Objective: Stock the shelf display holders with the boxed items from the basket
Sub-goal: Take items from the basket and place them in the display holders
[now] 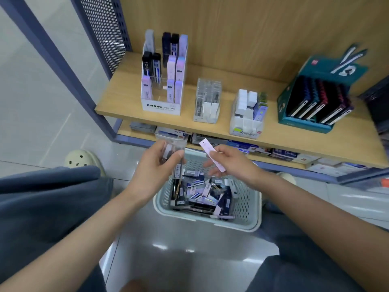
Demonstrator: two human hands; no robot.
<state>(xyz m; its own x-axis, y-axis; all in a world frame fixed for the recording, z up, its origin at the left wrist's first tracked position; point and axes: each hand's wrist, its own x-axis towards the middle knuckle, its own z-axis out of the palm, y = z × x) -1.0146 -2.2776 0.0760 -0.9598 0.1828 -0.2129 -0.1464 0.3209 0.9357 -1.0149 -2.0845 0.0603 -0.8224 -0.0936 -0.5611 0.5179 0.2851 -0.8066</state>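
Before the shelf (126, 98) and above the basket (248, 224) of loose boxes (202, 192), probably aiming next for a free MONO holder (161, 106) slot, the left hand (155, 165) is gripping a small bundle (172, 150) while the right hand (233, 163) is pinching a pink box (207, 151).

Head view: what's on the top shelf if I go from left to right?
MONO holder with tall thin boxes → clear holder → white holder with white blocks → teal box of dark books.
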